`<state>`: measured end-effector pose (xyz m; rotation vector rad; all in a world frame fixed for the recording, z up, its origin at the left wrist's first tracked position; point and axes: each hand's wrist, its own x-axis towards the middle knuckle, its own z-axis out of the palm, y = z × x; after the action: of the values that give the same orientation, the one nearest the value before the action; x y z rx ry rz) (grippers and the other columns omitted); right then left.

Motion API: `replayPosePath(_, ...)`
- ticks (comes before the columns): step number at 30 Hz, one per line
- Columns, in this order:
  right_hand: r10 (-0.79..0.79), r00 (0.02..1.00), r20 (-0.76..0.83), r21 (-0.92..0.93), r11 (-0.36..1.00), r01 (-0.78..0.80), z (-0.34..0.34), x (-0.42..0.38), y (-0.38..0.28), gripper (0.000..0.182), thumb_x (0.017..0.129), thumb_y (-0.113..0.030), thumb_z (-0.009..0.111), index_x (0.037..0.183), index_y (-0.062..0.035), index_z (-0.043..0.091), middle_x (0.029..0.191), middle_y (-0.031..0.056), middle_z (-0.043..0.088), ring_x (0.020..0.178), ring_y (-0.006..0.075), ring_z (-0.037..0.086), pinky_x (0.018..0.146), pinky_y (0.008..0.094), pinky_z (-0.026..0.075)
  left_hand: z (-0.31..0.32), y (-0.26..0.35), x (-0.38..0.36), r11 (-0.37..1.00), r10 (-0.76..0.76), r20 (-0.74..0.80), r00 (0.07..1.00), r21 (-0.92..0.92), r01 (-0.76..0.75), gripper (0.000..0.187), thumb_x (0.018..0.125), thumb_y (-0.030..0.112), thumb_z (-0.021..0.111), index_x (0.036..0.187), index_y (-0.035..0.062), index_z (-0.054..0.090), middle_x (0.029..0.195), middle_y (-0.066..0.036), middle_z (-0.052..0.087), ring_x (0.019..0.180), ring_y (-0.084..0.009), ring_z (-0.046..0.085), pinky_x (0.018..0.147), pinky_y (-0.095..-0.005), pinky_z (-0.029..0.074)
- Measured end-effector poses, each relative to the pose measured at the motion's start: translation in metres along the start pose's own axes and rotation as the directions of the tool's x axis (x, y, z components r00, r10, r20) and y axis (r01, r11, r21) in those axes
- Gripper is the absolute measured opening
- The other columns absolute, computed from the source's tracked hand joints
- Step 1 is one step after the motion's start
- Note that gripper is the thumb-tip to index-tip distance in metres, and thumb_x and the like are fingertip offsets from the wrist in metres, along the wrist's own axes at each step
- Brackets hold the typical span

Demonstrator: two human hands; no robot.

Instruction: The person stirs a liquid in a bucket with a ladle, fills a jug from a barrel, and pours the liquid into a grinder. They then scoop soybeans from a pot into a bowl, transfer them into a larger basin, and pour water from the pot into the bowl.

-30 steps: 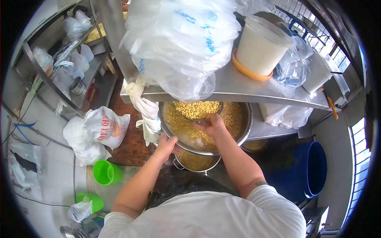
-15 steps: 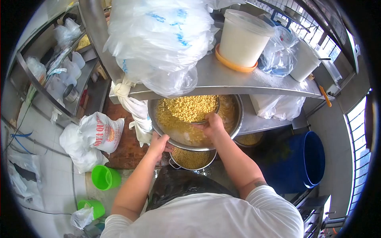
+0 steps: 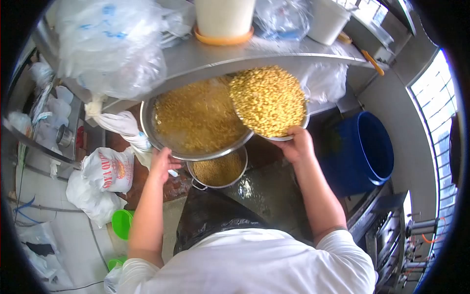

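Note:
My right hand grips the near rim of a round metal bowl heaped with wet yellow beans. The bowl hangs at the right rim of a large metal basin, overlapping it slightly. Inside the basin, more beans lie in cloudy, foamy water. My left hand holds the basin's near-left rim, its fingers partly hidden at the edge. Below the basin, a two-handled pot with more beans stands on the wet floor, partly covered by the basin.
A steel shelf overhangs the basin, carrying a large bundle of plastic bags and a white bucket. A blue barrel stands to the right. White sacks and a green bucket are at the left.
My right hand has moved the bean-filled bowl rightward, from above the basin to its right rim. My left hand stays on the basin's rim. The camera view has shifted.

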<state>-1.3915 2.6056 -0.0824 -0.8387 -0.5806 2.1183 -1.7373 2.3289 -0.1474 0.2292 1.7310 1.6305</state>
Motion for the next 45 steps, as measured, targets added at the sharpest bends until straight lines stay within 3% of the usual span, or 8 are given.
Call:
replayPosePath(12,-0.113,0.887,-0.447,-0.174,0.984,0.038,-0.206,-0.113,-0.037,0.063,0.080,0.004,0.045,0.142,0.0113,0.037,0.130,0.0263,0.060,0.111,0.0430,0.068,0.087,0.0637,0.062,-0.004,-0.006,0.006,1.000,0.007,0.045,0.999,0.008,-0.007,0.036,0.093,0.023,0.056,0.121,0.0036,0.046,0.094,-0.012,0.063,0.074,-0.0259,0.069,0.061,-0.0425,0.062)
replayPosePath(21,0.045,0.839,-0.542,-0.260,0.941,-0.219,-0.273,-0.023,0.088,0.053,0.080,0.003,0.047,0.133,0.0063,0.047,0.116,0.0225,0.065,0.094,0.0430,0.072,0.066,0.0572,0.066,0.001,0.002,0.000,0.999,-0.032,0.029,0.999,0.035,0.031,0.035,0.093,0.020,0.055,0.122,0.0020,0.049,0.095,-0.012,0.066,0.073,-0.0244,0.069,0.063,-0.0416,0.062)
replayPosePath(25,0.009,0.913,-0.407,-0.281,0.950,-0.135,-0.224,0.050,0.178,0.055,0.081,0.007,0.045,0.135,0.0049,0.051,0.120,0.0212,0.064,0.104,0.0385,0.070,0.081,0.0554,0.063,0.009,0.007,-0.004,1.000,-0.015,-0.029,0.999,0.002,0.015,0.036,0.093,0.018,0.054,0.125,0.0029,0.047,0.100,-0.012,0.066,0.076,-0.0245,0.070,0.064,-0.0415,0.062)
replayPosePath(28,-0.269,0.939,-0.215,-0.596,0.798,0.092,-0.204,0.123,0.271,0.058,0.089,-0.001,0.054,0.147,-0.0009,0.050,0.133,0.0191,0.066,0.118,0.0320,0.067,0.100,0.0377,0.052,0.002,-0.001,-0.002,1.000,0.014,-0.028,1.000,-0.003,-0.014,0.036,0.094,0.018,0.054,0.127,0.0034,0.047,0.104,-0.012,0.065,0.080,-0.0248,0.070,0.066,-0.0416,0.062)
replayPosePath(29,-0.307,0.911,-0.274,-0.926,0.340,-0.164,-0.200,0.148,0.296,0.069,0.087,-0.001,0.055,0.154,-0.0107,0.041,0.135,0.0262,0.062,0.125,0.0435,0.060,0.106,0.0456,0.048,0.001,-0.004,-0.001,0.998,0.055,0.000,0.998,-0.006,-0.055,0.036,0.095,0.018,0.054,0.127,0.0036,0.046,0.106,-0.013,0.065,0.082,-0.0251,0.071,0.067,-0.0416,0.062)
replayPosePath(30,-0.303,0.930,-0.207,-0.977,0.105,-0.184,-0.198,0.172,0.327,0.069,0.087,-0.002,0.056,0.154,-0.0105,0.041,0.135,0.0261,0.062,0.126,0.0435,0.060,0.106,0.0457,0.048,0.002,-0.004,-0.002,0.998,0.059,-0.007,0.998,0.002,-0.059,0.037,0.095,0.018,0.054,0.128,0.0035,0.047,0.109,-0.014,0.067,0.085,-0.0261,0.072,0.069,-0.0423,0.062)
replayPosePath(33,-0.079,0.997,-0.005,-0.986,-0.164,-0.018,-0.189,0.227,0.392,0.069,0.088,-0.006,0.059,0.154,-0.0099,0.041,0.137,0.0256,0.062,0.126,0.0433,0.060,0.106,0.0459,0.048,-0.003,-0.012,0.001,0.991,0.131,0.023,0.991,-0.021,-0.131,0.037,0.095,0.017,0.053,0.129,0.0030,0.047,0.112,-0.016,0.067,0.089,-0.0275,0.073,0.072,-0.0431,0.062)
replayPosePath(45,-0.162,0.982,0.096,-0.983,-0.171,0.068,-0.188,0.239,0.369,0.071,0.089,-0.021,0.068,0.153,-0.0072,0.042,0.142,0.0238,0.059,0.126,0.0427,0.060,0.106,0.0469,0.048,0.000,-0.015,0.001,0.987,0.156,0.001,0.988,-0.032,-0.155,0.033,0.096,0.018,0.053,0.126,0.0029,0.049,0.112,-0.014,0.068,0.090,-0.0276,0.072,0.074,-0.0444,0.061)
